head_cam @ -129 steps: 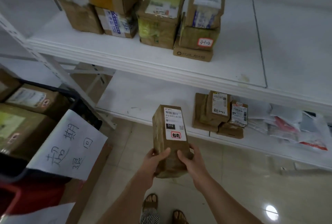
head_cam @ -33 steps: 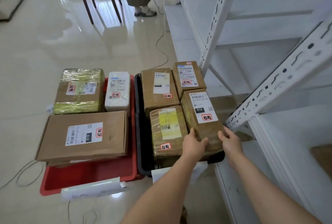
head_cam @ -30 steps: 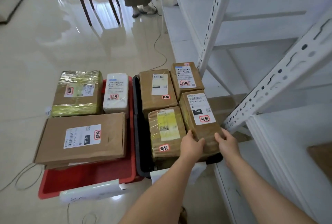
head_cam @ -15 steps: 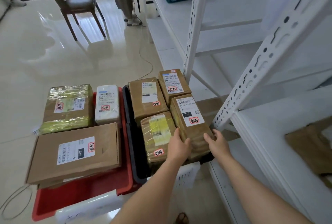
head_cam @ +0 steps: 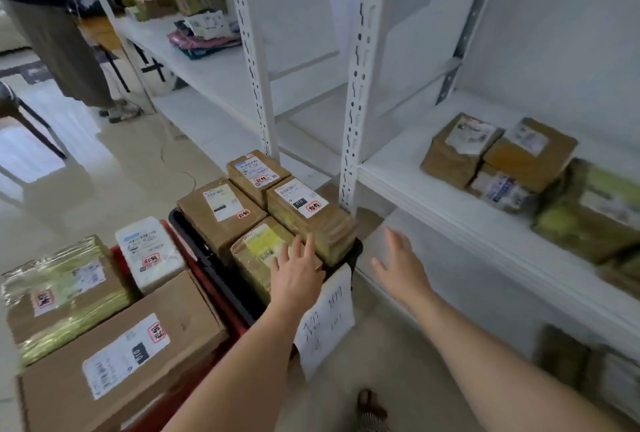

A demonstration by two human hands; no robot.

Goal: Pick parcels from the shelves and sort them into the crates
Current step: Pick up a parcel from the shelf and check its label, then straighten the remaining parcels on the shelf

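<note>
head view is showing two bare forearms reaching out over the floor. left hand is hovering with straight, relaxed fingers over the yellow-labelled parcel in the black crate, holding nothing; whether it is touching the tape i cannot tell. right hand is hanging wide and empty in the air beside the crate, apart from everything. just beyond the fingers, the brown parcel marked 010 is sitting on top at the crate's right end, leaning against its neighbours. it is looking like a stiff, tape-wrapped carton, probably light and a little slick, best taken by its two long sides. left of that, the red crate is carrying larger cartons. farther off, more parcels are waiting on the white shelf.
</note>
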